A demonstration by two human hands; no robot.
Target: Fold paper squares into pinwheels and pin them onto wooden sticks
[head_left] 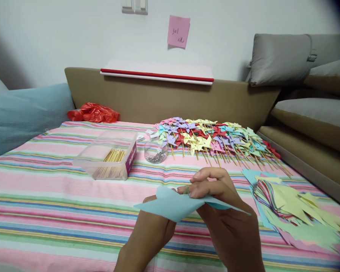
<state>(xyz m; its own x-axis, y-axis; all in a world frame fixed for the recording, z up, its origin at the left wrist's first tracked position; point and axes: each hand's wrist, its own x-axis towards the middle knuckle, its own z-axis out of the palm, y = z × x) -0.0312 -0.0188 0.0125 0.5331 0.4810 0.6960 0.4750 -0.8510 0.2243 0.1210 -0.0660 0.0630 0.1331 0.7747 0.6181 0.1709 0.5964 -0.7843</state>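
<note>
A light blue paper pinwheel (pixel 177 207), partly folded, is held up in front of me between both hands. My left hand (pixel 155 223) is beneath it, its fingers mostly hidden by the paper. From the right, my right hand (pixel 223 204) pinches the paper near its middle, index and middle fingers bent over the top. Something small and pale greenish shows at the fingertips, too small to name. Beyond the hands stands a clear round dish (pixel 155 153) of small metal pins. To its left is a clear plastic box (pixel 85 160) with thin wooden sticks.
Finished pinwheels (pixel 198 141) on sticks lie piled at the back right. Cut paper sheets (pixel 294 200) are stacked at the right. A red plastic bag (pixel 95 112) sits back left. Striped cloth (pixel 59 226) covers the surface; grey cushions (pixel 283 58) border the right.
</note>
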